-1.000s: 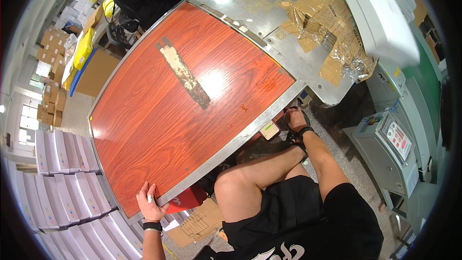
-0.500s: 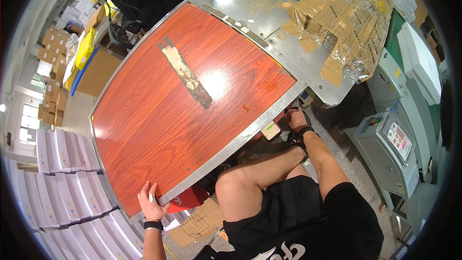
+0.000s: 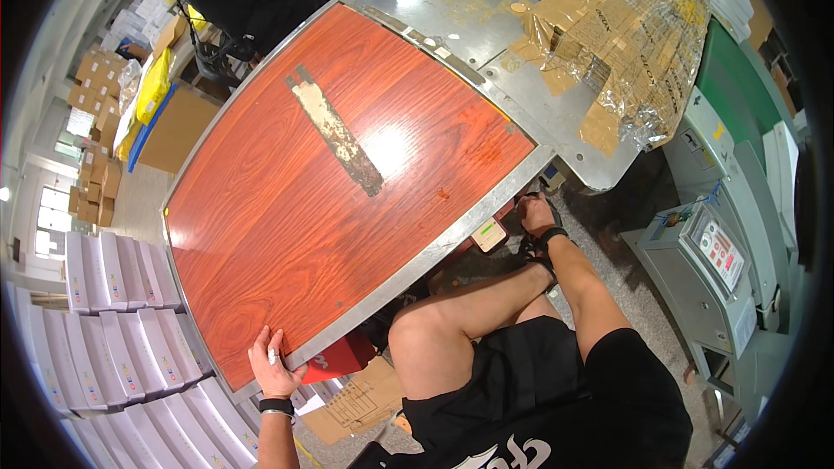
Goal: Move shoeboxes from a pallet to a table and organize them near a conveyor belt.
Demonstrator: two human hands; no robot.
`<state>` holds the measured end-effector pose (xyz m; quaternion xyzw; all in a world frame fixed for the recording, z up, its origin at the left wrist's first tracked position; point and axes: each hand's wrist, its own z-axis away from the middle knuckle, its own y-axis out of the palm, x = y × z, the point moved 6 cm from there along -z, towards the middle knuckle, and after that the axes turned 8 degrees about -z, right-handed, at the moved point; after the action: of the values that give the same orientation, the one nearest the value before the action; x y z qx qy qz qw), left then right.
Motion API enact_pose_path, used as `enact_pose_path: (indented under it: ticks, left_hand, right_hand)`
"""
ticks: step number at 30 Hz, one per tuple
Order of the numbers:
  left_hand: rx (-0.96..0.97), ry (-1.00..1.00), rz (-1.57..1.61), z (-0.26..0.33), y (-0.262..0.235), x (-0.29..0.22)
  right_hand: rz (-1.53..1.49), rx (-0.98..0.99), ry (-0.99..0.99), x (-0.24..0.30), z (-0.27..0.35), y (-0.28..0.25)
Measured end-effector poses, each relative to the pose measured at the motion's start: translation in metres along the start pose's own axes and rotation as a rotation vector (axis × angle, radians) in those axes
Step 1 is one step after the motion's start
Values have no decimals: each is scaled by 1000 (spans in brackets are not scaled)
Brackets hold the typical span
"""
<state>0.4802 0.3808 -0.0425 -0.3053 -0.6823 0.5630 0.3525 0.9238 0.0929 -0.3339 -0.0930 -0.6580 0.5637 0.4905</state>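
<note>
Left hand (image 3: 271,363), fingers spread flat, presses the near corner of the red wood-grain metal-rimmed tabletop (image 3: 287,208); right hand (image 3: 536,211), grip indiscernible, reaches under its right edge; work seemingly unfinished.

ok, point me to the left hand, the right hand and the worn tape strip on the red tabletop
left hand (image 3: 271,363), head view, back of the hand at the table's near edge
right hand (image 3: 537,210), head view, back of the hand below the table's edge
worn tape strip (image 3: 336,131), head view, middle of the strip

Red wood-grain table (image 3: 287,234) bears worn tape strip (image 3: 337,132).
</note>
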Motion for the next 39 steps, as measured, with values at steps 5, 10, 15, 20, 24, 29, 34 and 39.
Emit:
enact_pose_path:
  ticks: [5, 10, 15, 20, 24, 29, 34, 39]
  left_hand:
    - [0, -1, 8, 0, 1, 1]
    - [-8, 7, 10, -1, 0, 0]
    - [-5, 1, 10, -1, -1, -1]
    - [5, 1, 8, -1, -1, -1]
    - [-1, 7, 0, 0, 0, 0]
    - [-10, 13, -4, 0, 1, 1]
    - [-5, 7, -6, 0, 1, 1]
    - [-8, 4, -6, 0, 0, 0]
  right_hand:
    - [-27, -17, 4, -3, -1, 2]
    - [-54, -51, -24, 0, -2, -1]
    - [-58, -23, -2, 2, -1, -3]
    - [-67, -19, 0, 2, -2, -3]
    - [-48, -14, 18, 1, -2, -3]
    - [-25, 16, 23, 2, -3, -2]
    - [-31, 0, 14, 1, -3, -3]
    - [-40, -30, 99, -2, 0, 0]
